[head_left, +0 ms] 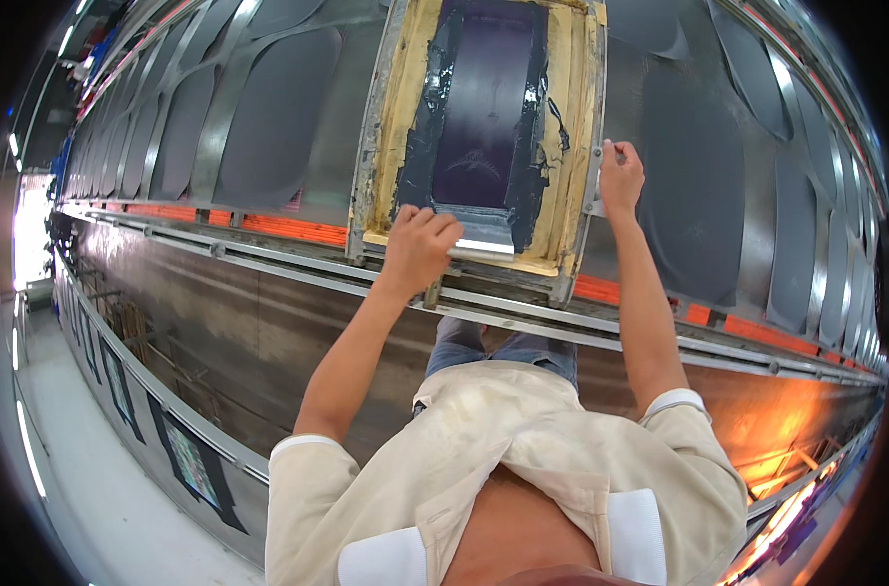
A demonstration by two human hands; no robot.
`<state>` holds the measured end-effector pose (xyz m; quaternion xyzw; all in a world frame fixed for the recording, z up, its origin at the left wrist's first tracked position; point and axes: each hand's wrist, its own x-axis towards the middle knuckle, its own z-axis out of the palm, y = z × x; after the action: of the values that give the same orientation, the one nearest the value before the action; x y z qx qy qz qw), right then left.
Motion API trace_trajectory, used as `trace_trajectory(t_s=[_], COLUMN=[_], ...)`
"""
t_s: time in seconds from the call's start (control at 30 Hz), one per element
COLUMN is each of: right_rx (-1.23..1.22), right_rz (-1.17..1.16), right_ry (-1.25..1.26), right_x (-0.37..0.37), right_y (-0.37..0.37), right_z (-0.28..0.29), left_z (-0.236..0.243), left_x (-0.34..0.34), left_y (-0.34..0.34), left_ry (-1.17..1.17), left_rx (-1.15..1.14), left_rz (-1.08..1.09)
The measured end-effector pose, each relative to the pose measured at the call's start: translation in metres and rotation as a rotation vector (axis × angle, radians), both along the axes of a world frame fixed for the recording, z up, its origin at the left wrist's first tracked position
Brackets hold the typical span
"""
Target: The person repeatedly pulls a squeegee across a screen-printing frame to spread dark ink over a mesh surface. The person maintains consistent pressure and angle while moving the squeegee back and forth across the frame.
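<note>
A screen-printing frame [370, 146] lies on the long table in front of me, its border coated yellow and smeared with dark ink. Inside it is a dark purple mesh window [482, 98] with a faint pale mark. My left hand [420, 249] is closed around the left end of a squeegee [484, 234], which rests across the near end of the mesh. Its pale metallic strip catches the light. At the frame's right side, my right hand [621, 181] has its fingers curled on the metal side rail; the exact grip is partly hidden.
Dark flat fabric pieces [278, 112] line the table on the left, with more dark pieces [694, 186] on the right. A metal rail [269, 256] runs along the near table edge, above orange strips [293, 230]. Behind me, another long table side carries dark printed pieces [192, 459]. Orange light glows at lower right.
</note>
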<state>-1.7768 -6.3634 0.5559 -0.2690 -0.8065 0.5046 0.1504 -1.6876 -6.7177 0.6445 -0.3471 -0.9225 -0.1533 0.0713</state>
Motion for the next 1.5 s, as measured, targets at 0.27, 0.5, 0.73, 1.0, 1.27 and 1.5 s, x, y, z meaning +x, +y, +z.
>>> trace_trajectory(t_s=[0.27, 0.5, 0.73, 1.0, 1.27, 1.5], right_rx=[0.148, 0.306, 0.363, 0.622, 0.682, 0.616], right_rz=[-0.073, 0.097, 0.476, 0.978, 0.915, 0.921], right_ry=[-0.112, -0.406, -0.019, -0.192, -0.345, -0.071], right_x=[-0.001, -0.008, -0.156, -0.353, -0.345, -0.155], right_y=[0.005, 0.019, 0.026, -0.010, -0.027, -0.068], right_z=[-0.007, 0.013, 0.057, 0.074, 0.059, 0.036], left_z=[-0.034, -0.052, -0.048, -0.023, -0.037, -0.042], left_x=[0.012, -0.133, -0.385, -0.505, -0.480, -0.297], left_y=[-0.007, 0.028, 0.095, 0.127, 0.120, 0.069], left_ry=[0.067, 0.090, 0.127, -0.352, -0.335, -0.238], left_rx=[0.065, 0.031, -0.028, -0.154, -0.139, -0.072], left_rz=[-0.034, -0.002, -0.033, -0.035, -0.008, -0.107])
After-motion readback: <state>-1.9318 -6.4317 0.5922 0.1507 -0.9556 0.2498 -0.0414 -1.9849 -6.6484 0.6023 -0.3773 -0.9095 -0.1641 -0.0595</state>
